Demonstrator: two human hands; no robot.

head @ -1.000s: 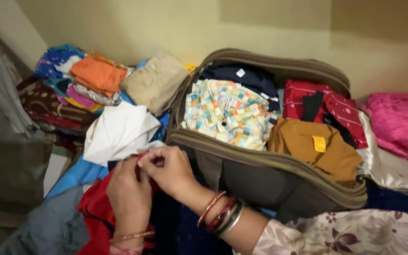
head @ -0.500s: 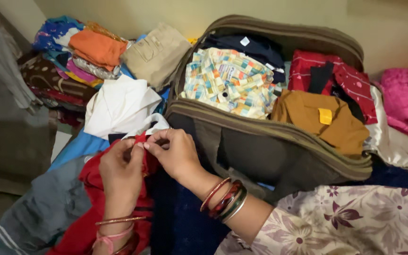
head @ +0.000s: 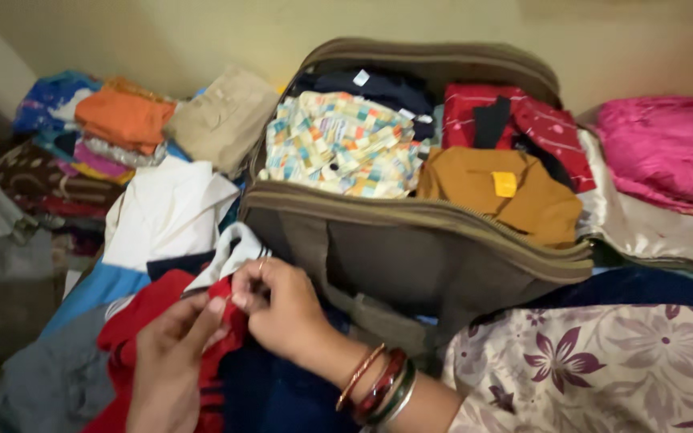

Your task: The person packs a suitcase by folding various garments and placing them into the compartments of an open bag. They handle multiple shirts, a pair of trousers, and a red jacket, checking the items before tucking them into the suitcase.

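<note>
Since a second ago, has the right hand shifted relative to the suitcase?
No clear move. The right hand keeps pinching the red garment just off the open suitcase's front-left corner, as before; the whole view slid, so the camera moved.

Home, bedroom by the look of it. Open olive suitcase (head: 411,248) at 12 o'clock, packed with folded shirts: a patchwork-print shirt (head: 338,144) and a mustard shirt (head: 499,196). Stacked folded clothes (head: 98,136) at 10 o'clock, pink fabric (head: 667,152) at 2 o'clock. Plain painted wall (head: 202,40) behind.
</note>
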